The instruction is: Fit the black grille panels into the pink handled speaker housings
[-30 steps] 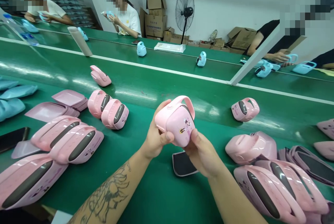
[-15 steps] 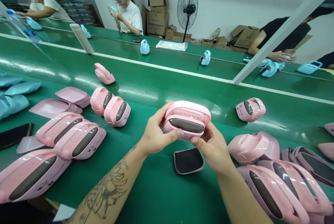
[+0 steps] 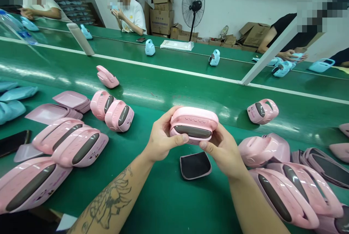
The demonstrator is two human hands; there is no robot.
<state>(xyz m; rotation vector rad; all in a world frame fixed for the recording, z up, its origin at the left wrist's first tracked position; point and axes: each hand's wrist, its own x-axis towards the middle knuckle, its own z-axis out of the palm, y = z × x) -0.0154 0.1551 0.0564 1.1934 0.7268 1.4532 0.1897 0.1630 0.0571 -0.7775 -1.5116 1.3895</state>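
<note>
Between my two hands is a pink plastic speaker-like housing with a handle, a row of small buttons and a dark oval window. My left hand grips its left end, thumb along the lower front edge. My right hand closes on the right end, its thumb under the window. The housing is held above the green work surface. Just below it lies a rounded panel with a black face and pinkish rim. The housing's back and most of my fingers are hidden.
Several pink housings and stacked pink panels lie left, near a dark phone. More pink housings and dark-faced panels lie right. Across the green belt, people handle light-blue housings. A slanted white post stands right.
The view has shifted slightly, so most things appear a little further left. Both hands still hold the pink housing, at nearly the same tilt.
</note>
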